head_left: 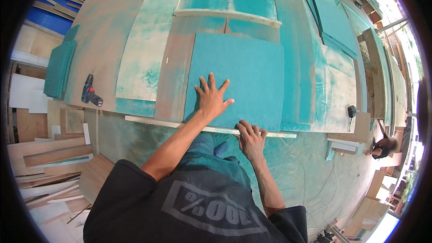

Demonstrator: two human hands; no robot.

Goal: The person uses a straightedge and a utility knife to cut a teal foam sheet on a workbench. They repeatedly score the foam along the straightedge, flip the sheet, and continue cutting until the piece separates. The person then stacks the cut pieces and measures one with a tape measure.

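A teal rectangular board lies flat on the worktable in front of me. My left hand rests on its surface with the fingers spread wide. At the board's front edge my right hand is closed, its bent fingers hooked over a long pale wooden strip that runs along the table's near side. The underside of this grip is hidden. A second pale strip lies crosswise behind the board.
A cordless drill and a stack of teal panels sit at the left. A small black object lies near the right corner. Wood offcuts crowd the lower left; cables trail over the floor. Another person is at far right.
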